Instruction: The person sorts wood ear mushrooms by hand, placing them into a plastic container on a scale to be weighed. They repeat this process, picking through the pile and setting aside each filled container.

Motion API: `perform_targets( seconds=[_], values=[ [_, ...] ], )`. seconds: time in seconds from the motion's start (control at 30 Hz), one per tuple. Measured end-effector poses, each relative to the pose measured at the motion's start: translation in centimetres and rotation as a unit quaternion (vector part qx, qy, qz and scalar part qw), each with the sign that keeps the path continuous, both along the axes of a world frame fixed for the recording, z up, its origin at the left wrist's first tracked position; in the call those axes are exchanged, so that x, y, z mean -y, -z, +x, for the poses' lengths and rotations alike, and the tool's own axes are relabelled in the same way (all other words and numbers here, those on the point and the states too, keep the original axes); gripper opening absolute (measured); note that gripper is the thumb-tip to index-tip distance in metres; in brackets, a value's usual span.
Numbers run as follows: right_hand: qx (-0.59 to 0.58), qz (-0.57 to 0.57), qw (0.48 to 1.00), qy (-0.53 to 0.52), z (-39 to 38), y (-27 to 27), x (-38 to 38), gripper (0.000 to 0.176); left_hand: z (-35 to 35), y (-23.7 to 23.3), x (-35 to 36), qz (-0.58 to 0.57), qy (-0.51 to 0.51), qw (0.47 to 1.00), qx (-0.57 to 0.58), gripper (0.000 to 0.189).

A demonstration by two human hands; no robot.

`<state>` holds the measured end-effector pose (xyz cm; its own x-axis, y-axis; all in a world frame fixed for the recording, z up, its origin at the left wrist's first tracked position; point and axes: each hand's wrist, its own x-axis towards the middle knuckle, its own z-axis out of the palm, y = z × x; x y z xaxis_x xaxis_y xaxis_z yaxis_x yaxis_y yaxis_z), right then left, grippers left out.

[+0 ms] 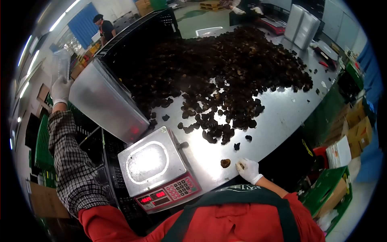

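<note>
Raised at the far left, my left hand (pixel 60 89), in a white glove, grips a clear plastic tray (pixel 61 66) by its lower end. My right hand (pixel 248 170), also gloved, rests at the near edge of the metal table (pixel 278 117) with its fingers curled in. Whether anything is inside them is hidden. Just left of those fingers lies a single brown, mushroom-like piece (pixel 225 163). Beyond it spreads a large heap of dark brown, wrinkled pieces (pixel 225 60). A digital scale (pixel 149 161) with a bare metal plate and lit red digits sits between my hands.
A tall stack of translucent plastic containers (pixel 102 97) leans beside the scale, near a black crate (pixel 141 30). White foam trays (pixel 300 26) stand at the far right. Green crates (pixel 326 191) are on the floor. One person (pixel 105 30) stands back left; another's gloved hands (pixel 238 10) show across the table.
</note>
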<state>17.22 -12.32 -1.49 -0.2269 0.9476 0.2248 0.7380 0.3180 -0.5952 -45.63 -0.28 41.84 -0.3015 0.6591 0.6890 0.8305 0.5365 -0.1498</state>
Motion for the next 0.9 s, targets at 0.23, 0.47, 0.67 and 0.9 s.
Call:
perform_targets(
  seconds=[0.23,0.47,0.67,0.9],
  values=[
    [-0.080,-0.126,0.978,-0.144,2.2,-0.8,-1.7,0.011,18.6,11.3,16.1,-0.038,0.252,0.965,0.062,0.021],
    [-0.128,-0.065,0.955,-0.258,3.6,-3.8,-8.2,0.009,26.9,26.5,24.8,-0.330,0.035,0.917,0.220,0.027],
    [-0.126,0.023,0.972,-0.194,4.4,-5.3,-17.6,0.012,37.4,25.5,20.7,-0.092,0.232,0.933,0.260,0.058],
    [-0.088,0.071,0.947,-0.301,-0.8,-4.6,-19.7,0.013,47.3,38.3,14.1,-0.197,0.247,0.823,0.472,0.037]
  ],
)
